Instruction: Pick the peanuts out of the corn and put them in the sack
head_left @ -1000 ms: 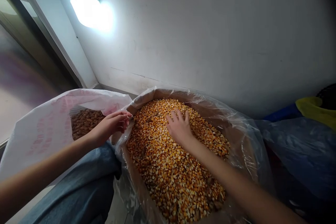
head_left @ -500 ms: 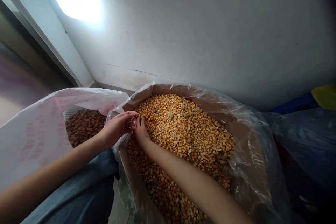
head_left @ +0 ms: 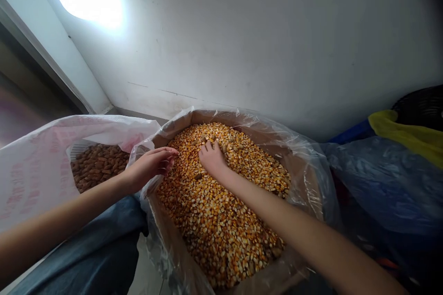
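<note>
Palm-down, right hand [head_left: 212,160] rests on corn kernels [head_left: 214,221].

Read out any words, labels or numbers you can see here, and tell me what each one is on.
Nothing here can be read.
White sack holding brown nuts: faded pink print on its side, too blurred to read.
Same sack, inner edge: a small striped patch, maybe a barcode, too small to read.
Plastic-lined box of corn kernels: no print shows.

The floor [head_left: 147,269] carries 1 plastic-lined cardboard box [head_left: 166,233] and 1 white sack [head_left: 38,170] beside it.
</note>
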Motion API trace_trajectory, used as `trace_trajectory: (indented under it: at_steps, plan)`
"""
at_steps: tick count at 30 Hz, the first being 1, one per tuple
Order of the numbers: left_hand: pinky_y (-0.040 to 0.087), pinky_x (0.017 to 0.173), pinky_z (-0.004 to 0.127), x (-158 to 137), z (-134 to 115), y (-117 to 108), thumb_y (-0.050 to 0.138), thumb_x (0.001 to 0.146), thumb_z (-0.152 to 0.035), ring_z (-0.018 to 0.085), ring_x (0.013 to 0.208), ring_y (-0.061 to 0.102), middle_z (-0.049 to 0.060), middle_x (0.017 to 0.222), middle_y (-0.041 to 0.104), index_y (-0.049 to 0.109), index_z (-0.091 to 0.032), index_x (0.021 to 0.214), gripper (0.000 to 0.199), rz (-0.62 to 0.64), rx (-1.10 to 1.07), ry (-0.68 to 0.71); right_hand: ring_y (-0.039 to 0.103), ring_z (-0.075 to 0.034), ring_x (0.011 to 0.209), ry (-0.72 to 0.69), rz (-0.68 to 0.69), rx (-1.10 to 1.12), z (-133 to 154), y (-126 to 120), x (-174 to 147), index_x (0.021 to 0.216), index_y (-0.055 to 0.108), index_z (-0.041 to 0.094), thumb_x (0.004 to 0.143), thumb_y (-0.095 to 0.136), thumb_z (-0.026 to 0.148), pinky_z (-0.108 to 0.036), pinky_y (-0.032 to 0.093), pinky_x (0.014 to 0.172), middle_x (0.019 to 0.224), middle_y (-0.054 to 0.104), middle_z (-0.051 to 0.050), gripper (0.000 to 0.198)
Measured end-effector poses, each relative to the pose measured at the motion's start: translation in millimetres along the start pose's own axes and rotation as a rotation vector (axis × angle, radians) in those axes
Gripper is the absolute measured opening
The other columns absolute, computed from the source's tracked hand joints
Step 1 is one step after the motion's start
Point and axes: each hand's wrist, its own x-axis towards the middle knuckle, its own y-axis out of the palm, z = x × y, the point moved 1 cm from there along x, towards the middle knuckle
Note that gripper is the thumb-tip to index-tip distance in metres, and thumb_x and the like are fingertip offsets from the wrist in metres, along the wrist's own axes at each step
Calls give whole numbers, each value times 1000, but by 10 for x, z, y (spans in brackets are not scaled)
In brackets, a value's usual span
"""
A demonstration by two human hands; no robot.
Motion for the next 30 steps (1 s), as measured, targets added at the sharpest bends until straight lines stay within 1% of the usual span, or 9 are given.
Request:
trace_trajectory:
  at_steps: [3,5,10,12,15,19,23,26,30]
  plan:
    - [38,53,21,117,-100,81,53,70,-30,9,60,49,0,69,51,56,-16,86,22,8,137,28,43,-32,105,156,109,78,-321,-54,-76,104,58,8,76,45,9,-55,29,87,110,53,-19,32]
    - [40,58,22,258,-134,137,52,70,-30,11,69,52,3,77,55,56,-16,86,22,-30,220,71,46,-30,102,223,134,227,-581,-70,-207,101,61,12,77,46,15,-52,31,87,107,56,-16,28]
    - [41,69,29,776,8,312,44,72,-31,17,82,52,6,90,57,52,-15,94,29,-241,485,170,48,-18,103,195,-46,704,-1253,-40,-738,109,55,19,83,37,34,-33,36,90,115,51,-7,35]
    - [40,75,30,981,73,405,43,72,-30,18,85,52,7,94,56,52,-14,95,29,-230,667,262,49,-18,102,260,-104,745,-1474,16,-944,108,55,20,82,39,33,-31,36,89,113,52,-7,34]
    - [38,79,30,1203,68,512,44,72,-27,17,84,51,8,100,53,52,-14,96,29,-148,963,450,53,-18,93,347,-87,727,-1701,147,-1147,103,57,19,78,45,27,-31,39,84,103,57,-7,29]
    - [36,81,32,1295,-41,505,42,75,-32,20,87,48,7,101,49,50,-20,104,32,-53,1294,677,56,-15,79,435,-65,756,-1795,310,-1159,102,57,17,76,46,21,-28,42,73,94,59,-7,28]
    - [30,86,34,1280,-19,423,43,76,-39,21,92,45,7,98,51,54,-23,100,30,128,1409,751,55,-14,81,304,-82,835,-1677,348,-917,103,55,19,77,45,21,-26,41,74,98,59,-5,28]
    - [27,89,35,1289,56,414,48,74,-37,21,92,45,6,93,54,58,-23,88,23,229,1360,708,53,-15,83,196,-61,812,-1561,323,-718,94,58,18,73,50,19,-26,39,74,95,59,-4,23]
    - [31,84,33,1282,51,475,54,69,-36,20,85,46,5,83,54,58,-21,78,17,144,1080,638,52,-14,70,285,-24,882,-1529,220,-642,90,57,17,70,52,20,-25,40,65,79,59,-3,21]
